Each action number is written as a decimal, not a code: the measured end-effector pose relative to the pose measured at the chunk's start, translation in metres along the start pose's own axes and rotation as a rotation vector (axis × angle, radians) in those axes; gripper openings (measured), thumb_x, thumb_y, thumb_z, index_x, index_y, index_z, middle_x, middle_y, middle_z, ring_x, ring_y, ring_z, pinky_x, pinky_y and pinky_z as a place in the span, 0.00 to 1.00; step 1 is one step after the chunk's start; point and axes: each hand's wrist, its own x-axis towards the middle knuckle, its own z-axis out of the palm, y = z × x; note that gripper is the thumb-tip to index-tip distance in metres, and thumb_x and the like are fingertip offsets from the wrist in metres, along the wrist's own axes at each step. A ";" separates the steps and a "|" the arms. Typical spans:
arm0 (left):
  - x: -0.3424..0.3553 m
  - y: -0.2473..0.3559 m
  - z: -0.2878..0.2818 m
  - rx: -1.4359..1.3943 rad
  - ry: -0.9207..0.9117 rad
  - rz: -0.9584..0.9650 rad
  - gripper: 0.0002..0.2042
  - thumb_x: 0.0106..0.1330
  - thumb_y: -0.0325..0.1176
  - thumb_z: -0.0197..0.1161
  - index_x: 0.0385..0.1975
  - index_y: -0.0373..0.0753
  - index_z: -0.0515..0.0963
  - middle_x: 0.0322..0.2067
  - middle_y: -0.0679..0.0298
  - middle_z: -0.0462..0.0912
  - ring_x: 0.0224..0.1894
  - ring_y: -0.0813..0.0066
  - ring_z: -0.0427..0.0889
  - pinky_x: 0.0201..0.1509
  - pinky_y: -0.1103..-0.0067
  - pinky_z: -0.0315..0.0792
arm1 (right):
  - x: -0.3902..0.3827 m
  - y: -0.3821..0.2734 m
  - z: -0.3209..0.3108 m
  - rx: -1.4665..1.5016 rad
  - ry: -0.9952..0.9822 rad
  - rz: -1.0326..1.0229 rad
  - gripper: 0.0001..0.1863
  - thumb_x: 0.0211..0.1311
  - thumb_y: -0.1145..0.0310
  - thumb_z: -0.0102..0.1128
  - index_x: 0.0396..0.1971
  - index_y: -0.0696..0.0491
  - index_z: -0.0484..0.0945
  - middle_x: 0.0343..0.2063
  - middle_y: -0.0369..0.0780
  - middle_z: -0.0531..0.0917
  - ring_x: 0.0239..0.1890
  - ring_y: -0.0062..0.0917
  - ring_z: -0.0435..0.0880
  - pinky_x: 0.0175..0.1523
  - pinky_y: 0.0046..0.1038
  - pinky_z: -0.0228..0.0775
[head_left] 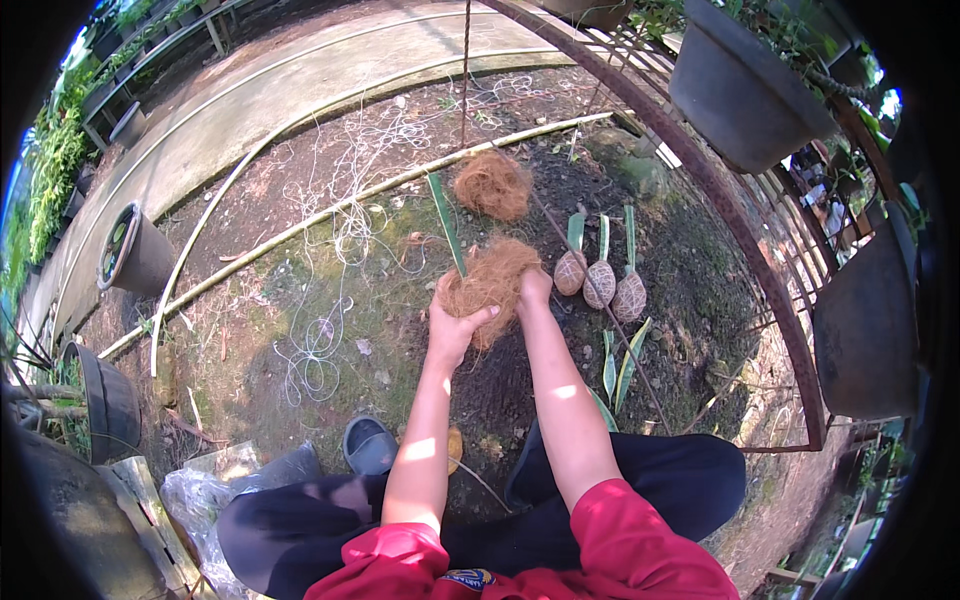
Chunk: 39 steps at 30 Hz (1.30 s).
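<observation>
Between my two hands is a loose wad of brown coconut fibre [490, 283], held above the dark soil. My left hand [455, 330] grips its left side, thumb lying across the front. On the right side, my right hand [535, 290] is closed on the fibre, its fingers mostly hidden. A green, strap-like leaf cutting [446, 222] stands up out of the wad, its lower end covered by fibre. Just beyond lies a second clump of coconut fibre [494, 186] on the ground.
Right of my hands lie three string-wrapped fibre balls [600, 285] with leaves. Nearer me are loose leaf cuttings [632, 362]. Tangled white string [318, 345] spreads on the left. A bamboo pole [300, 238] crosses behind. A rusty metal frame [700, 170] arches at right, beside hanging pots [745, 90].
</observation>
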 end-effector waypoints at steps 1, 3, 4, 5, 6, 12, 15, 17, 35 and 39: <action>0.002 -0.002 -0.001 0.024 0.016 0.006 0.35 0.46 0.15 0.70 0.58 0.33 0.65 0.47 0.57 0.80 0.50 0.67 0.80 0.56 0.72 0.76 | 0.002 0.001 0.004 -0.014 0.025 0.013 0.12 0.64 0.76 0.53 0.42 0.66 0.79 0.39 0.44 0.83 0.38 0.30 0.84 0.44 0.33 0.77; 0.005 -0.005 -0.004 -0.045 0.044 -0.015 0.35 0.46 0.15 0.70 0.58 0.33 0.65 0.48 0.57 0.80 0.50 0.67 0.81 0.56 0.72 0.76 | 0.006 0.006 0.008 -0.022 -0.006 -0.007 0.11 0.64 0.76 0.53 0.42 0.65 0.80 0.39 0.43 0.83 0.38 0.29 0.84 0.43 0.33 0.77; 0.008 -0.006 -0.007 -0.079 0.057 -0.026 0.34 0.46 0.15 0.70 0.58 0.33 0.65 0.48 0.57 0.79 0.50 0.68 0.81 0.56 0.72 0.76 | 0.009 0.007 0.009 -0.026 -0.021 -0.018 0.11 0.64 0.77 0.53 0.42 0.65 0.80 0.39 0.43 0.83 0.37 0.29 0.84 0.43 0.33 0.77; 0.010 -0.008 -0.014 -0.088 0.045 -0.057 0.37 0.45 0.16 0.74 0.59 0.32 0.64 0.48 0.57 0.79 0.50 0.69 0.80 0.57 0.73 0.75 | 0.008 0.010 0.009 -0.019 -0.019 0.005 0.11 0.64 0.77 0.52 0.41 0.65 0.81 0.37 0.42 0.84 0.36 0.28 0.84 0.43 0.32 0.77; 0.012 -0.013 -0.017 -0.043 0.052 -0.040 0.37 0.46 0.16 0.73 0.59 0.32 0.64 0.49 0.57 0.79 0.50 0.69 0.80 0.56 0.73 0.76 | 0.009 0.013 0.011 -0.023 -0.019 -0.010 0.11 0.64 0.77 0.52 0.40 0.64 0.81 0.37 0.42 0.84 0.36 0.28 0.84 0.43 0.32 0.77; 0.015 -0.025 -0.008 -0.028 0.058 -0.070 0.36 0.46 0.15 0.72 0.59 0.33 0.64 0.49 0.57 0.79 0.50 0.68 0.81 0.55 0.73 0.76 | 0.022 0.011 0.003 -0.145 0.010 -0.112 0.11 0.64 0.77 0.51 0.40 0.62 0.82 0.37 0.40 0.85 0.36 0.26 0.84 0.44 0.32 0.76; 0.017 -0.024 -0.019 -0.073 0.060 -0.084 0.36 0.47 0.15 0.72 0.59 0.33 0.64 0.48 0.57 0.80 0.51 0.68 0.80 0.55 0.74 0.76 | 0.004 0.005 0.006 -0.093 -0.108 0.103 0.13 0.66 0.74 0.52 0.48 0.61 0.78 0.44 0.42 0.83 0.42 0.27 0.83 0.48 0.32 0.76; 0.020 -0.022 -0.027 -0.109 0.149 -0.017 0.36 0.48 0.15 0.72 0.60 0.33 0.64 0.49 0.57 0.79 0.51 0.68 0.80 0.55 0.74 0.76 | -0.029 -0.004 0.015 0.011 -0.263 0.484 0.17 0.68 0.73 0.53 0.54 0.60 0.74 0.49 0.43 0.81 0.47 0.28 0.82 0.51 0.33 0.75; 0.016 -0.047 -0.013 -0.050 0.070 -0.063 0.35 0.46 0.16 0.73 0.57 0.34 0.66 0.49 0.58 0.79 0.51 0.69 0.80 0.57 0.72 0.75 | 0.008 0.036 -0.009 -0.290 -0.010 -0.027 0.17 0.54 0.82 0.45 0.41 0.65 0.81 0.37 0.43 0.85 0.40 0.31 0.85 0.45 0.31 0.76; 0.031 -0.058 -0.005 0.080 0.131 -0.025 0.34 0.45 0.17 0.75 0.56 0.34 0.67 0.49 0.59 0.79 0.51 0.70 0.80 0.58 0.73 0.74 | 0.042 0.051 -0.006 -0.619 0.138 -0.027 0.17 0.53 0.72 0.53 0.38 0.67 0.82 0.35 0.51 0.86 0.42 0.36 0.86 0.46 0.33 0.75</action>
